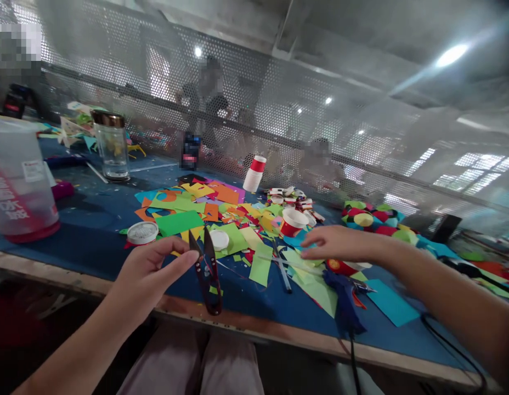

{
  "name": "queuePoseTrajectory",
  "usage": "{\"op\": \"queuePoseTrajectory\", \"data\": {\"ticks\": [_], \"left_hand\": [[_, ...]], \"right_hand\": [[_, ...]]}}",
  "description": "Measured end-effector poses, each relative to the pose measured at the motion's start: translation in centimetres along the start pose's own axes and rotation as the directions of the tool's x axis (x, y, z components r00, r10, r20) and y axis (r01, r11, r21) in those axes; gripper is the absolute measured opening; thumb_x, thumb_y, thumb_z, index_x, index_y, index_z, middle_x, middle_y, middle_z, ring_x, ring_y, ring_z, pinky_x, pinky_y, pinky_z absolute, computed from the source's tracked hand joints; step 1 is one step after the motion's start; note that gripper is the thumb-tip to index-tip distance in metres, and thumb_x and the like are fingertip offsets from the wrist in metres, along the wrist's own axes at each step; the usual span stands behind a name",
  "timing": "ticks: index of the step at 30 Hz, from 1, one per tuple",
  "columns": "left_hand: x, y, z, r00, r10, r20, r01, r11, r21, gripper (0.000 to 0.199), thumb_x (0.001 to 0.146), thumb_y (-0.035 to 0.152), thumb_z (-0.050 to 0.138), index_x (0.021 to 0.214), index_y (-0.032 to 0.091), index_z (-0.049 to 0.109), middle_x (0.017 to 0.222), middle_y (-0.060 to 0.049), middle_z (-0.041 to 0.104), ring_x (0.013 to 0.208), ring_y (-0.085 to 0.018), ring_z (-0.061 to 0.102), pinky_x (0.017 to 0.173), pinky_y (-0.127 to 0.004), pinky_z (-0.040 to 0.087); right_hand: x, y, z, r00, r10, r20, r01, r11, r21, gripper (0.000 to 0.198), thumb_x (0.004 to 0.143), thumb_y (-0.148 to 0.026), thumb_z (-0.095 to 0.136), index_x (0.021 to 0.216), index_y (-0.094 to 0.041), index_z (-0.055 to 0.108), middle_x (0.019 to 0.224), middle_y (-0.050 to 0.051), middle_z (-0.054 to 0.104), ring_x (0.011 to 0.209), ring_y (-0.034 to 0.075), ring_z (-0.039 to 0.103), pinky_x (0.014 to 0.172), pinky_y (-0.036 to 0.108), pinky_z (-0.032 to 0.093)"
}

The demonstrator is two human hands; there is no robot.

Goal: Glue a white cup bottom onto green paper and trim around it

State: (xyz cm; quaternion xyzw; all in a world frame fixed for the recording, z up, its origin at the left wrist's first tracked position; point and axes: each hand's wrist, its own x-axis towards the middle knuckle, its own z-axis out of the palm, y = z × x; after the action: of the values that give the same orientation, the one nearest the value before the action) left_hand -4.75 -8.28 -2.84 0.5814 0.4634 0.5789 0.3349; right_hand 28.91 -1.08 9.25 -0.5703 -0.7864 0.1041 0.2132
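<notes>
My left hand [156, 269] pinches a pair of dark thread snips [209, 280] between thumb and forefinger near the blades. The snips hang over the table's near edge, their handle end pointing down toward me. My right hand [328, 242], fingers stretched out and holding nothing I can see, hovers over the coloured paper scraps [260, 263]. Close to it stands a red and white paper cup [294, 220]. Below that hand lies a dark blue glue gun [345, 304] with a cable. A slim grey pen-like stick [282, 269] rests on the scraps to its left.
At the left stand a large plastic jug [20, 186] and a lidded glass [110, 148]. A stack of paper cups [254, 174] is at the back. A round tin [142, 233] sits beside my left hand. Blue card [392, 302] lies right of the glue gun. A perforated metal screen [238, 99] runs behind.
</notes>
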Motion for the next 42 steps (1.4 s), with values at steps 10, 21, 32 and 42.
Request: {"op": "queuePoseTrajectory", "data": {"ticks": [10,21,32,42], "left_hand": [[8.1,3.5,1.0,0.949,0.107,0.296,-0.161,0.973,0.165,0.028,0.075,0.046,0.066,0.065,0.02,0.064,0.064,0.001,0.055,0.06,-0.014,0.045,0.057,-0.026,0.032],[13.7,5.3,3.1,0.928,0.148,0.342,-0.185,0.979,0.079,0.026,0.074,0.044,0.067,0.071,0.019,0.065,0.062,0.002,0.05,0.057,-0.011,0.038,0.054,-0.026,0.026],[13.8,5.7,5.6,0.919,0.267,0.288,-0.224,0.959,-0.174,0.024,0.077,0.039,0.065,0.068,0.018,0.059,0.064,0.003,0.05,0.059,-0.01,0.041,0.058,-0.025,0.032],[13.7,-1.0,2.0,0.847,-0.157,0.508,-0.312,0.628,0.713,0.065,0.068,0.075,0.066,0.096,0.017,0.065,0.092,-0.014,0.069,0.082,-0.031,0.061,0.062,-0.033,0.034]], "right_hand": [[2.1,-3.6,-1.5,0.976,0.048,-0.213,-0.01,0.984,0.176,0.028,0.075,-0.046,0.077,0.09,-0.023,0.073,0.068,0.004,0.068,0.082,0.03,0.068,0.076,0.046,0.048],[3.4,-5.1,0.1,0.906,-0.025,-0.423,0.169,0.936,0.307,0.023,0.076,-0.017,0.074,0.098,-0.022,0.07,0.073,-0.001,0.063,0.056,0.011,0.051,0.052,0.026,0.036],[2.4,-7.7,7.6,0.992,0.015,0.123,-0.12,0.375,0.919,0.05,0.067,-0.053,0.083,0.102,-0.024,0.063,0.076,-0.001,0.065,0.058,0.012,0.056,0.051,0.023,0.043],[1.5,-7.0,7.2,0.937,0.348,0.029,-0.118,0.239,0.964,0.043,0.07,-0.059,0.072,0.081,-0.017,0.071,0.057,-0.003,0.045,0.047,0.008,0.032,0.04,0.021,0.02]]}}
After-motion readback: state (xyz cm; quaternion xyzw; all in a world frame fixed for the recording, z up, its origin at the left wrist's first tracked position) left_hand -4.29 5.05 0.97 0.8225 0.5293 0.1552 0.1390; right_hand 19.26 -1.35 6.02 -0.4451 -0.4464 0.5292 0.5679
